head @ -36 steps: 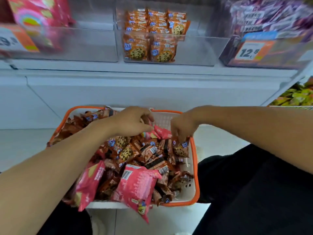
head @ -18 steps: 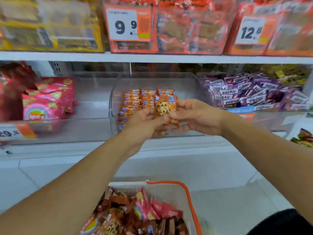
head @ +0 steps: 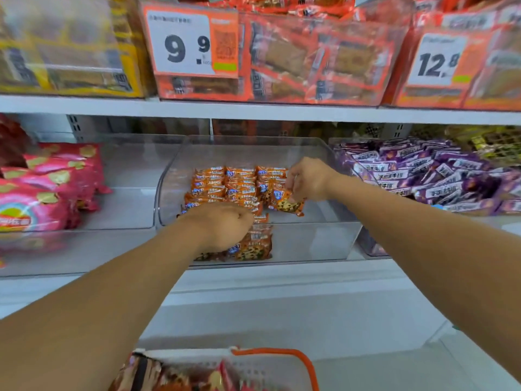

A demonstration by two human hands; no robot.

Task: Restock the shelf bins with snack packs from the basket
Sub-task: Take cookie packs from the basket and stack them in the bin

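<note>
Snack packs, mixed red and brown foil ones, lie heaped in the white plastic basket with the orange rim (head: 293, 355) nearest me, low at the near edge. Beyond it my left hand (head: 222, 225) reaches over the front wall of the clear plastic shelf bin (head: 315, 244), fingers curled down onto the near stack of orange chocolate-chip cookie packs (head: 249, 245); whether that grip holds one I cannot tell, since the knuckles hide it. Farther in, my right hand (head: 308, 179) pinches one orange cookie pack (head: 287, 203) by its top edge, so it hangs clear to drop beside the rows. The bin's right side is bare floor, open room for it. Pink bags (head: 53, 182) sit left, purple packs (head: 417, 173) right.
</note>
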